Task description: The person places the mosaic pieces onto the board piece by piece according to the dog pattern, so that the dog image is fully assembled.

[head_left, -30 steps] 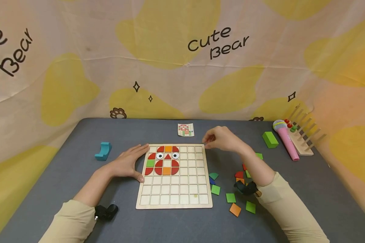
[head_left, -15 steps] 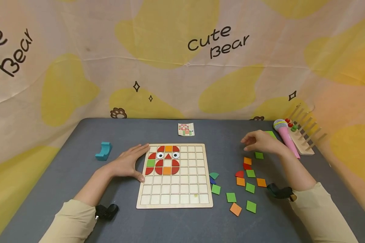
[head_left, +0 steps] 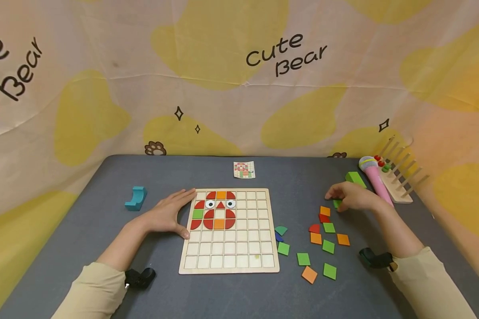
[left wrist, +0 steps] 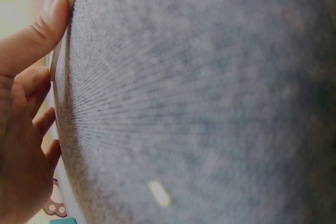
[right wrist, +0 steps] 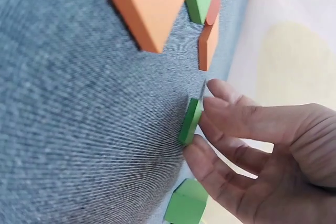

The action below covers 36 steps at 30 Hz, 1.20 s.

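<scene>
My left hand (head_left: 165, 215) is spread along the left side of a wooden grid board (head_left: 243, 270), thumb and fingertips at its edge. Red, orange and green pieces with two eye tiles (head_left: 231, 204) form a pattern in the board's upper left cells. At the right, my right hand (head_left: 353, 196) bends over a green square tile (right wrist: 190, 120), its thumb and fingertips pinching the tile's edges close to the cloth. In the head view the fingers hide most of that tile.
Loose green, orange and red tiles (head_left: 329, 271) lie right of the board. A small pattern card (head_left: 244, 170) sits behind it. A green block (head_left: 355, 178), pink toy microphone (head_left: 377, 181) and pegged wooden rack (head_left: 401, 195) stand far right; a teal curved block (head_left: 136, 198) is left.
My right hand has moved from the board's upper right corner across to the right and down onto the green square tile. The left hand and board stay in place.
</scene>
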Motion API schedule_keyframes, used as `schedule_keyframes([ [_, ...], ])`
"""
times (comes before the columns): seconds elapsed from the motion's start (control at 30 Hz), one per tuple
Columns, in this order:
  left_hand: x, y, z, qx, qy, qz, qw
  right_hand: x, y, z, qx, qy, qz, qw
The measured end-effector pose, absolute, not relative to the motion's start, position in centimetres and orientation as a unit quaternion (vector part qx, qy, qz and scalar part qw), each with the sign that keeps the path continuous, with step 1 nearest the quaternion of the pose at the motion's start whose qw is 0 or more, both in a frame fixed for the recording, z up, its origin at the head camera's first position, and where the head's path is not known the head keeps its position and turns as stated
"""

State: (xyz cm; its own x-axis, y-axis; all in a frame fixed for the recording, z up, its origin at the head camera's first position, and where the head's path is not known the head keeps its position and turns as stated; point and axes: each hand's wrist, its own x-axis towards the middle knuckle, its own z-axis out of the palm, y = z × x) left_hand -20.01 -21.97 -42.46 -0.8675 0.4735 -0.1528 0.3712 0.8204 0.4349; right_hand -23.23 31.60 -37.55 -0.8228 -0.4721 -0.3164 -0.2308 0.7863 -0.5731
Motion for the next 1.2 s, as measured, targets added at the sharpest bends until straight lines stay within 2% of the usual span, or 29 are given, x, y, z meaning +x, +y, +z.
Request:
schedule_keyframes([
  [0.53, -20.0, -22.0, -42.6, 0.224, 0.945, 0.201, 0.129, -23.2, 30.9, -37.8, -0.173, 0.933, -0.235, 0.211],
  [0.77, -19.9, -21.9, -42.3, 0.222, 0.945, 0.203, 0.126, -23.4, 30.0, -37.6, -0.171, 0.933, -0.270, 0.166],
  [1.0, -19.9, -22.0, -42.3, 0.224, 0.945, 0.203, 0.127, -23.8, 26.5, -37.1, -0.178, 0.927, -0.311, 0.110],
  [1.2, -19.9, -22.1, -42.3, 0.225, 0.944, 0.206, 0.129, -23.9, 22.3, -36.9, -0.205, 0.906, -0.347, 0.131],
])
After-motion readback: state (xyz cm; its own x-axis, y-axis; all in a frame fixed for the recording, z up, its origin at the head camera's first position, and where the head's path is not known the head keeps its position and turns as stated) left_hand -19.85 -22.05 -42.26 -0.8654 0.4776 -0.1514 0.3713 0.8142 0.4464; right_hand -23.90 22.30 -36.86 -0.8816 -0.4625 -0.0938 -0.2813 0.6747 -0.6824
